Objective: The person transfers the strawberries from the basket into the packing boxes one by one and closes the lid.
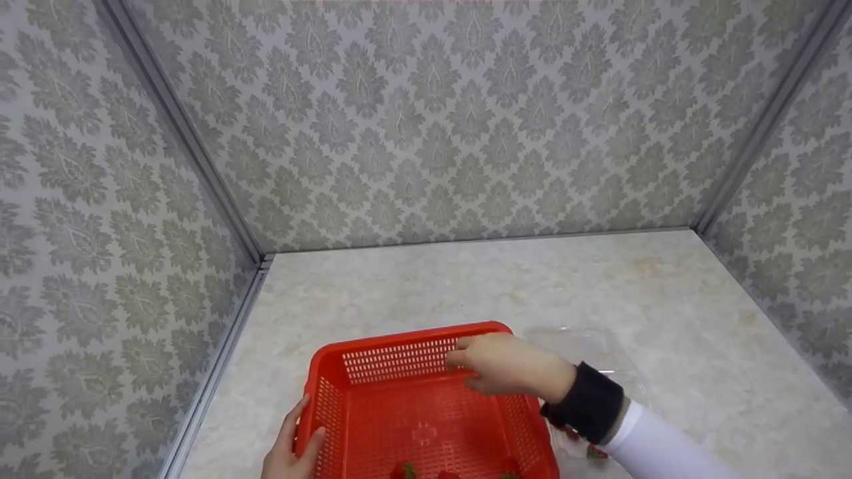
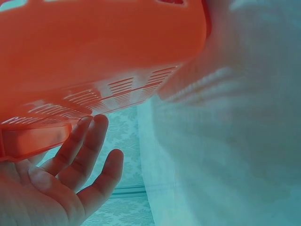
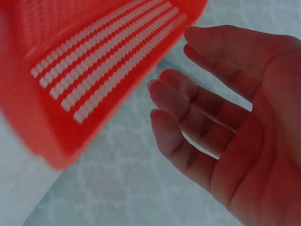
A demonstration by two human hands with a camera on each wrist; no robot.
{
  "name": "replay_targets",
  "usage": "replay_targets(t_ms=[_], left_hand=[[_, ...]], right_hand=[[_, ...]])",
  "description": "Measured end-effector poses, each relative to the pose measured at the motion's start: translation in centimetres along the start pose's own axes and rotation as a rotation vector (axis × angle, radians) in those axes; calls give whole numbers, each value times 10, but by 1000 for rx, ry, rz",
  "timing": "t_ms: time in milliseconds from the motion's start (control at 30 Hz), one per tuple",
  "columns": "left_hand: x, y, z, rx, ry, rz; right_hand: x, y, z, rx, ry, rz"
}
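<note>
A red plastic basket (image 1: 386,412) with slotted sides stands at the front of the table. My left hand (image 1: 291,446) holds its left rim, thumb on the inner side and fingers outside. From the left wrist view, those fingers (image 2: 91,150) reach up beside the basket's outer wall (image 2: 103,42). Over the basket's right back corner is my right hand (image 1: 499,362), its fingers loosely bent. Nothing lies in that hand's palm (image 3: 254,155) in the right wrist view. Several strawberries (image 1: 404,471) lie in the front of the basket, cut off by the frame's lower edge.
Right of the basket sits a clear plastic container (image 1: 586,346), partly behind my right wrist. Red fruit with a green leaf (image 1: 596,452) shows near it, below the black wristband (image 1: 589,402). Patterned panels (image 1: 432,133) enclose the pale table (image 1: 399,286) at the back and sides.
</note>
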State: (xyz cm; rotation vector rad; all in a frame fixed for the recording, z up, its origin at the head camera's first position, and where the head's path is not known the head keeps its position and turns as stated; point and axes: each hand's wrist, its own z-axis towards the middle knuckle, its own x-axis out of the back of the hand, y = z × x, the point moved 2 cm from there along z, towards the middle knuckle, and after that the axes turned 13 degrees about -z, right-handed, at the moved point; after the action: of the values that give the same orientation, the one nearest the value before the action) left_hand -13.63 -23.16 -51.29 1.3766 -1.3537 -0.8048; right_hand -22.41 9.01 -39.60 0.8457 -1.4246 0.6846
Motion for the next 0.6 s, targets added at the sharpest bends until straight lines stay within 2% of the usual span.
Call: replay_targets(t_ms=[167, 233, 433, 600], left_hand=[[-4, -2, 0, 0, -5, -18], [-6, -2, 0, 2, -14, -31], [-6, -3, -2, -20, -7, 10], [-5, -1, -2, -21, 5, 7]], right_hand=[[-15, -26, 29, 115, -57, 24], [-24, -37, 36, 156, -76, 50], [-54, -68, 54, 266, -151, 70], [-72, -89, 62, 287, -265, 164]])
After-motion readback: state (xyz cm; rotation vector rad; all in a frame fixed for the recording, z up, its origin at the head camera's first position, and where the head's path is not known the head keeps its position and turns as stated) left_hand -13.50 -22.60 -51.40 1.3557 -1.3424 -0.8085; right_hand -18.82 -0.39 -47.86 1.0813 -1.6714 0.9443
